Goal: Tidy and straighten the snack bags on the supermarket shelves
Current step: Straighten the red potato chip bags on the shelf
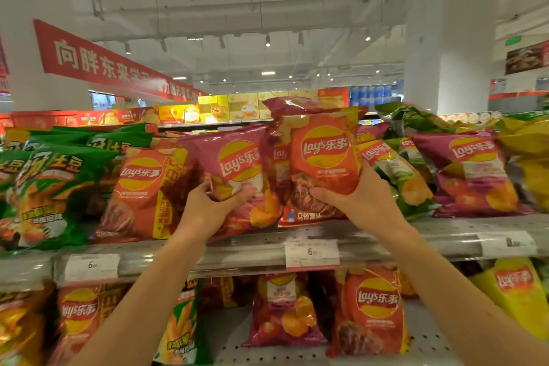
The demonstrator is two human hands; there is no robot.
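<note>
Lay's chip bags crowd the top shelf (252, 249). My left hand (212, 202) grips the lower part of a magenta Lay's bag (237, 163) that leans to the left. My right hand (356, 196) grips the lower right side of an orange-red Lay's bag (325, 154), which stands upright just right of the magenta one. Another orange-red bag (139, 193) stands to the left of both. Behind the held bags more magenta bags lie stacked and partly hidden.
Green snack bags (44, 187) fill the shelf's left end. A magenta bag (472, 172), green bags (407, 184) and yellow bags (531, 157) sit at the right. Price tags (312, 252) hang on the shelf edge. The lower shelf (424, 345) holds more mixed bags.
</note>
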